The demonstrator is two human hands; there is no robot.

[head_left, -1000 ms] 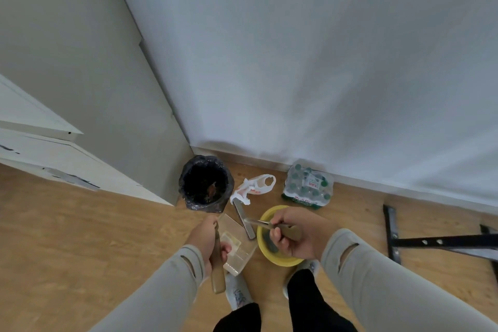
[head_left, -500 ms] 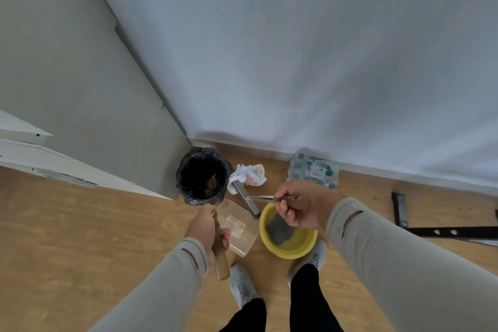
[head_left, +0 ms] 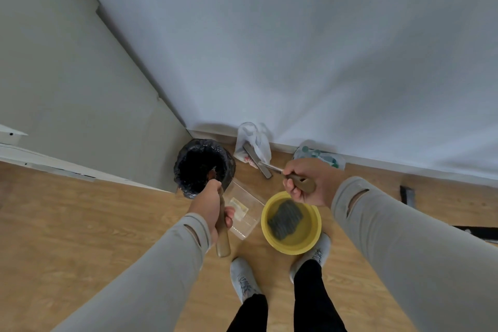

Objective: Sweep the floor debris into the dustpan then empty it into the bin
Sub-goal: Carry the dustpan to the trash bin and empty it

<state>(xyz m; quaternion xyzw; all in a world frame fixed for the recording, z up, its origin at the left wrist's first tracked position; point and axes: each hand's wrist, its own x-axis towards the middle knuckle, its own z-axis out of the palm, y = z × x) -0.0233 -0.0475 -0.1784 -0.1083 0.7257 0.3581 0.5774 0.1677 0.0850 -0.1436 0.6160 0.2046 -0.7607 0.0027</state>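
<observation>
- Step, as I judge it: emptying phase. Left hand (head_left: 208, 203) has its fingers wrapped round the tan handle of the clear dustpan (head_left: 244, 211); pan hangs just beside the bin (head_left: 203, 167), its far edge near the rim.
- Right hand (head_left: 310, 183) grips the brush (head_left: 258, 160) by its tan handle, fingers curled tight; the head points away toward the white plastic bag (head_left: 253, 140) at the skirting.
- Bin: black liner, something brownish inside, stands in the wall corner.
- Can't tell if the pan has debris in it; only a pale sticker shows through the clear plastic.
- Next move calls for: bring the pan lip over the bin mouth, tip it forward, keep the brush clear. Risk: spill on the floor (head_left: 80, 224) if tipped short of the rim.
- Yellow basin (head_left: 312, 240) with a dark cloth in it sits on the floor by the shoes.
- Writing: none readable; sticker and the bottle pack (head_left: 318, 155) labels too blurred.
</observation>
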